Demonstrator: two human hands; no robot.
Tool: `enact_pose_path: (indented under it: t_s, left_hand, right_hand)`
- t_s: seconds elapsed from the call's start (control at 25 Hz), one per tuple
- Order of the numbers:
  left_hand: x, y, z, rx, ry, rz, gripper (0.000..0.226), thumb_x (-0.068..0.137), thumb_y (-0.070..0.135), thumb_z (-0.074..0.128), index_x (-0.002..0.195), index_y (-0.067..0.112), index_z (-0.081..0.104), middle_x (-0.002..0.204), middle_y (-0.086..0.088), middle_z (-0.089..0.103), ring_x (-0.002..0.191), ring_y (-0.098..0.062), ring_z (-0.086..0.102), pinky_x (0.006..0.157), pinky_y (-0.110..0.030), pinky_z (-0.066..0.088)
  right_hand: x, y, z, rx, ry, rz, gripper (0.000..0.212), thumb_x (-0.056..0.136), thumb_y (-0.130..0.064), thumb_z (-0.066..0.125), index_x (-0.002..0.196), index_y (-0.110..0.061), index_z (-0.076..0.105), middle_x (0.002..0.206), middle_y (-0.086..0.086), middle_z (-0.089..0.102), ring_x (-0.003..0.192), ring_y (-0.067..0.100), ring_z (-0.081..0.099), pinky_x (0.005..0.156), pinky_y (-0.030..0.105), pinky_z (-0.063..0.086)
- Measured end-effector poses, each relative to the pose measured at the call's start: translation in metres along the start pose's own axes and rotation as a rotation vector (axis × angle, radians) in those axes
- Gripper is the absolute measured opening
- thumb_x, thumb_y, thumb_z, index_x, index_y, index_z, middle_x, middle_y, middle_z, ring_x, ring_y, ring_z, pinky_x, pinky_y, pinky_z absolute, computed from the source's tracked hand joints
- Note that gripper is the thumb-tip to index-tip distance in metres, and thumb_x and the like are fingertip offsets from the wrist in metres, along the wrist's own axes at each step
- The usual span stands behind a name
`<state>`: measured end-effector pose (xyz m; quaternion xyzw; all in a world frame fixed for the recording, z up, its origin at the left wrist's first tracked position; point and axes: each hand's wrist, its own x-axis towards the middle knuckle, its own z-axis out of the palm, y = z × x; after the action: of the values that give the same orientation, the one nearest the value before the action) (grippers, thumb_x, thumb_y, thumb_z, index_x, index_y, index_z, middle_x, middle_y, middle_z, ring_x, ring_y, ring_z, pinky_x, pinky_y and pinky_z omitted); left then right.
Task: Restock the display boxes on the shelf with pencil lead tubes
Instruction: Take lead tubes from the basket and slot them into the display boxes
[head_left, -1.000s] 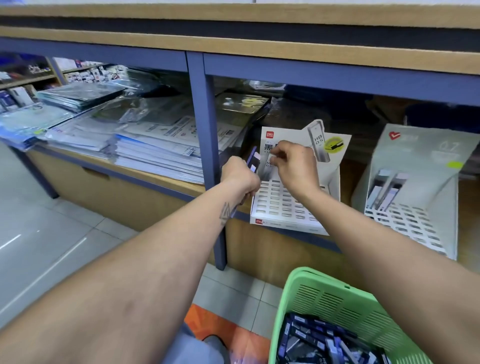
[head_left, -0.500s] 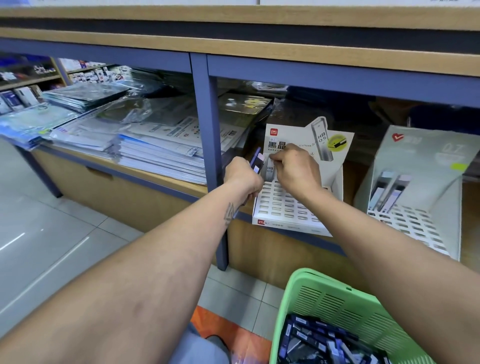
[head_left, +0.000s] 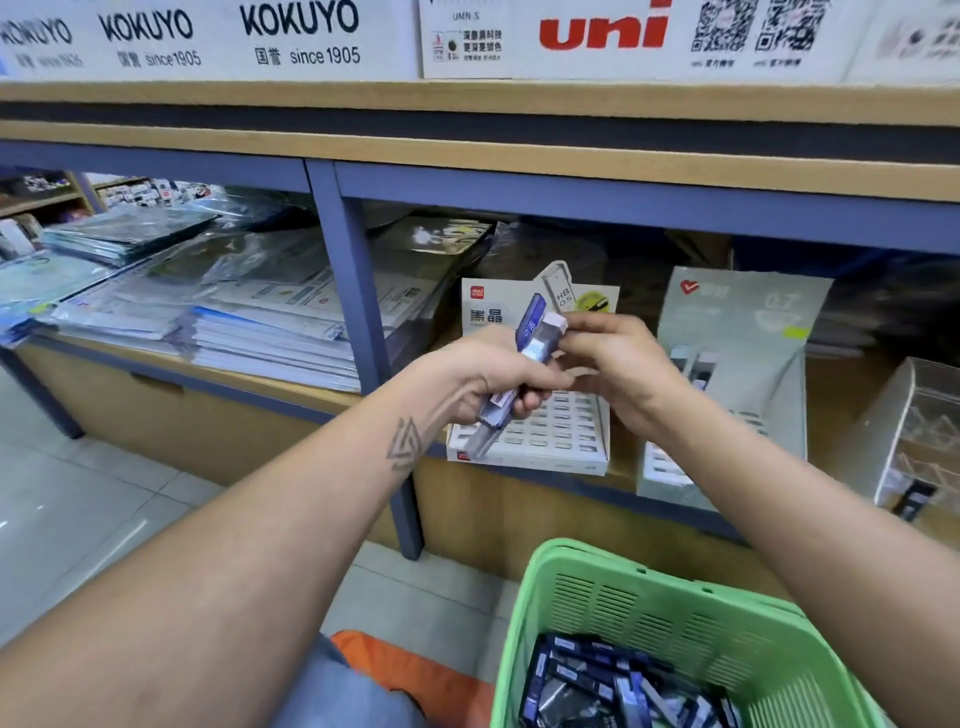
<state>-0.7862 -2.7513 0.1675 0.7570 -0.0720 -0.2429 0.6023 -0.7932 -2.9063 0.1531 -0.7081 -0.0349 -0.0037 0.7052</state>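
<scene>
A single wide-angle view came from the person's head, facing forward and slightly downward at the shelf (head_left: 519, 156). It sat close, with both forearms reaching in from the bottom edge toward the middle. The upper signboards filled the top, and a green basket (head_left: 649, 597) lay near the lower right corner.

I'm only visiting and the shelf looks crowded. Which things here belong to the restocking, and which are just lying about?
Part of the job:
- lead tubes, gripped by left hand, pinched by right hand
- white display box
- grey display box
- green basket of tubes

Lying about:
- stacked paper packs
- clear box
</scene>
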Motion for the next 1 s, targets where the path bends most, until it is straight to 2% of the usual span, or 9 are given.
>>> enact_pose_path:
  t_s: [0.08, 0.16, 0.28, 0.44, 0.56, 0.64, 0.8, 0.88, 1.0]
  left_hand:
    - [0.003, 0.004, 0.018, 0.039, -0.061, -0.004, 0.017, 0.089, 0.003, 0.072, 0.082, 0.009, 0.059, 0.057, -0.002, 0.053, 0.044, -0.008, 0.047, 0.039, -0.016, 0.037]
    - [0.007, 0.006, 0.035, 0.077, -0.105, -0.013, 0.019, 0.087, 0.005, 0.076, 0.081, 0.011, 0.058, 0.056, -0.001, 0.053, 0.044, -0.008, 0.045, 0.039, -0.017, 0.036]
    - [0.017, 0.009, 0.061, 0.084, -0.16, -0.005, 0.018, 0.087, 0.008, 0.076, 0.085, 0.012, 0.059, 0.056, -0.001, 0.052, 0.042, -0.009, 0.045, 0.038, -0.017, 0.035]
    - [0.027, 0.015, 0.082, 0.004, -0.177, -0.03, 0.024, 0.096, 0.023, 0.068, 0.082, 0.009, 0.056, 0.062, -0.009, 0.052, 0.041, -0.013, 0.045, 0.038, -0.018, 0.035]
    - [0.032, 0.02, 0.096, -0.031, -0.159, -0.078, 0.04, 0.097, 0.046, 0.061, 0.08, 0.01, 0.055, 0.063, -0.008, 0.052, 0.044, -0.014, 0.044, 0.039, -0.017, 0.034]
    - [0.037, 0.022, 0.101, -0.024, -0.121, -0.058, 0.043, 0.094, 0.052, 0.062, 0.082, 0.011, 0.055, 0.063, -0.008, 0.052, 0.045, -0.014, 0.042, 0.039, -0.017, 0.033]
    - [0.04, 0.024, 0.099, -0.101, -0.145, -0.033, 0.029, 0.096, 0.036, 0.065, 0.098, 0.007, 0.061, 0.07, -0.012, 0.064, 0.045, -0.014, 0.043, 0.036, -0.018, 0.033]
    - [0.041, 0.023, 0.098, -0.099, -0.161, -0.023, 0.022, 0.096, 0.027, 0.067, 0.1, 0.006, 0.061, 0.074, -0.014, 0.067, 0.044, -0.014, 0.044, 0.036, -0.018, 0.033]
    - [0.045, 0.021, 0.1, -0.052, -0.134, 0.003, 0.024, 0.095, 0.03, 0.067, 0.097, 0.008, 0.059, 0.073, -0.014, 0.067, 0.043, -0.014, 0.043, 0.037, -0.018, 0.033]
  right_hand:
    - [-0.012, -0.003, -0.026, 0.106, -0.003, 0.041, 0.024, 0.092, 0.002, 0.055, 0.102, -0.008, 0.074, 0.085, 0.013, 0.07, 0.068, 0.018, 0.063, 0.064, 0.032, 0.053]
    - [-0.021, -0.001, -0.046, 0.074, 0.014, 0.042, 0.016, 0.093, -0.005, 0.064, 0.105, -0.007, 0.074, 0.082, 0.009, 0.07, 0.064, 0.015, 0.06, 0.06, 0.027, 0.052]
    - [-0.028, 0.002, -0.071, 0.091, 0.057, 0.058, 0.022, 0.091, -0.004, 0.07, 0.111, 0.004, 0.069, 0.076, 0.009, 0.07, 0.058, 0.014, 0.06, 0.056, 0.023, 0.054]
    - [-0.034, -0.003, -0.095, 0.087, 0.128, 0.064, 0.012, 0.09, 0.002, 0.068, 0.101, -0.002, 0.07, 0.085, 0.014, 0.073, 0.071, 0.02, 0.07, 0.067, 0.028, 0.061]
    - [-0.035, -0.009, -0.118, 0.124, 0.229, 0.054, 0.009, 0.093, 0.003, 0.065, 0.093, -0.005, 0.068, 0.08, 0.014, 0.072, 0.067, 0.022, 0.071, 0.065, 0.025, 0.061]
    - [-0.035, -0.01, -0.134, 0.161, 0.284, 0.042, 0.01, 0.092, 0.006, 0.065, 0.09, -0.003, 0.068, 0.081, 0.016, 0.072, 0.068, 0.023, 0.07, 0.066, 0.025, 0.061]
    - [-0.037, -0.005, -0.149, 0.188, 0.339, 0.036, 0.009, 0.089, 0.008, 0.068, 0.091, 0.0, 0.072, 0.079, 0.013, 0.075, 0.069, 0.02, 0.071, 0.068, 0.024, 0.061]
    - [-0.038, -0.001, -0.151, 0.225, 0.312, 0.044, 0.015, 0.09, 0.012, 0.064, 0.098, 0.003, 0.071, 0.086, 0.016, 0.075, 0.074, 0.022, 0.074, 0.072, 0.025, 0.061]
    - [-0.04, 0.003, -0.157, 0.29, 0.249, 0.043, 0.028, 0.088, 0.02, 0.057, 0.104, 0.002, 0.07, 0.09, 0.017, 0.074, 0.081, 0.024, 0.074, 0.076, 0.026, 0.061]
